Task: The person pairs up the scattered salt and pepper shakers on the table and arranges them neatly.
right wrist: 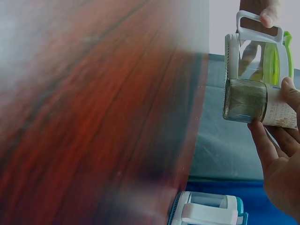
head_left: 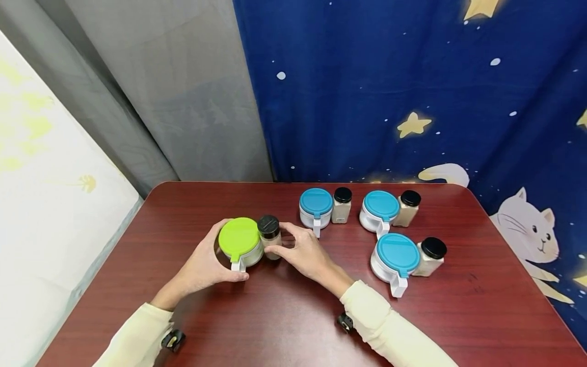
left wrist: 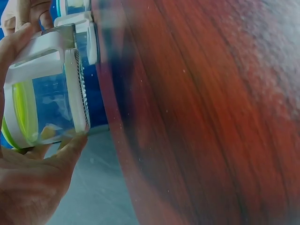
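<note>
Left of the table's middle stands a seasoning jar (head_left: 239, 237) with a lime green lid and a white handle. My left hand (head_left: 205, 261) holds it, the fingers round its far left side and the thumb by the handle. Close against its right side is a glass spice bottle (head_left: 269, 228) with a black cap. My right hand (head_left: 306, 253) pinches this bottle between thumb and fingers. The right wrist view shows greyish contents and a pale label on the spice bottle (right wrist: 246, 101). Clear walls of the green-lidded jar (left wrist: 52, 105) show in the left wrist view.
To the right on the dark red table (head_left: 293, 326) are three blue-lidded jars, one at back centre (head_left: 316, 202), one at back right (head_left: 381, 205) and one nearer (head_left: 398, 254). Beside each stands a black-capped bottle (head_left: 341, 206). Curtains (head_left: 348, 92) hang behind the table.
</note>
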`<state>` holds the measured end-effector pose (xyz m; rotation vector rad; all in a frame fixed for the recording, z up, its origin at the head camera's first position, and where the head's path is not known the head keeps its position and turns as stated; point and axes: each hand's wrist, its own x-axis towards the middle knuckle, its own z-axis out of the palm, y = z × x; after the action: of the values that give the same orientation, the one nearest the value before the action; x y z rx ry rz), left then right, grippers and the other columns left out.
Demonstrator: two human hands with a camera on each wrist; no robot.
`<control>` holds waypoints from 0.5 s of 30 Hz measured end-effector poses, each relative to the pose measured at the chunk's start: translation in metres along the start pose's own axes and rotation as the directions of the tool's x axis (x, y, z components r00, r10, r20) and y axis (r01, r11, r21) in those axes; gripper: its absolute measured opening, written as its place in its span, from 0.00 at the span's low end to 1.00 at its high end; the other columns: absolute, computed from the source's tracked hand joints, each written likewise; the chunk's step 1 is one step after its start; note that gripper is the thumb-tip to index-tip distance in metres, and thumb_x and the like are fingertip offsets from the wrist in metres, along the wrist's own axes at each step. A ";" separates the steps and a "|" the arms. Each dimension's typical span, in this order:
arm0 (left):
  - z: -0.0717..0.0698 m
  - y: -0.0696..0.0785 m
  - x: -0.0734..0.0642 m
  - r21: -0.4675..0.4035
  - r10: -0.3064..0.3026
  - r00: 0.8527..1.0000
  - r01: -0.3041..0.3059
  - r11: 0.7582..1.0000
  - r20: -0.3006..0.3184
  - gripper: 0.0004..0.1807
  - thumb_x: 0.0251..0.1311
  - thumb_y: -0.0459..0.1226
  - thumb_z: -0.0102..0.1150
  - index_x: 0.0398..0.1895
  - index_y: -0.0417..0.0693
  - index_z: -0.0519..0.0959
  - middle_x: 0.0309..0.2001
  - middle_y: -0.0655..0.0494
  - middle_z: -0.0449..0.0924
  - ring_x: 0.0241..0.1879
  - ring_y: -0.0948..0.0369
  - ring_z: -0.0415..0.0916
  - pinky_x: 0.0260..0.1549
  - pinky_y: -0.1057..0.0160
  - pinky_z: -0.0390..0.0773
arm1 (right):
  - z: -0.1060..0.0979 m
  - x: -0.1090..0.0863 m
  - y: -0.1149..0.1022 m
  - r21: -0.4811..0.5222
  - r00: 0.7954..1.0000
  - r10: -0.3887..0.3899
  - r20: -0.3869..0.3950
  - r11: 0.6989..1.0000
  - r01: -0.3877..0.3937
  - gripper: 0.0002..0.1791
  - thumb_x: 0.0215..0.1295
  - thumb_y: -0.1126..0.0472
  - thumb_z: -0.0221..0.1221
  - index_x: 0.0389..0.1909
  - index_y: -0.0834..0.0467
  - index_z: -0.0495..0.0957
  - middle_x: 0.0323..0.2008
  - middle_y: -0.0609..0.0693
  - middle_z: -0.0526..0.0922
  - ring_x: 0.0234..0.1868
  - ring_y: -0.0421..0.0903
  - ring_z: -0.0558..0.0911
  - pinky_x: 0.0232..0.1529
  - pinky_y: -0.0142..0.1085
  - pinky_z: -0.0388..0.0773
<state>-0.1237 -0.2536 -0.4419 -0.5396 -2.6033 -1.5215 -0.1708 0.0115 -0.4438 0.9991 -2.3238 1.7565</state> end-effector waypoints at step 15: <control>0.018 0.011 0.008 -0.030 0.015 0.999 -0.014 0.999 0.037 0.65 0.32 0.44 0.90 0.76 0.55 0.58 0.63 0.60 0.71 0.59 0.59 0.72 0.60 0.61 0.70 | -0.021 -0.011 0.001 -0.028 0.998 0.029 -0.047 0.999 -0.030 0.29 0.57 0.59 0.75 0.60 0.60 0.80 0.50 0.52 0.86 0.43 0.43 0.87 0.43 0.33 0.82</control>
<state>-0.1257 -0.2311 -0.4401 -0.5929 -2.6021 -1.5627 -0.1690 0.0350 -0.4423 0.9137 -2.3405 1.7321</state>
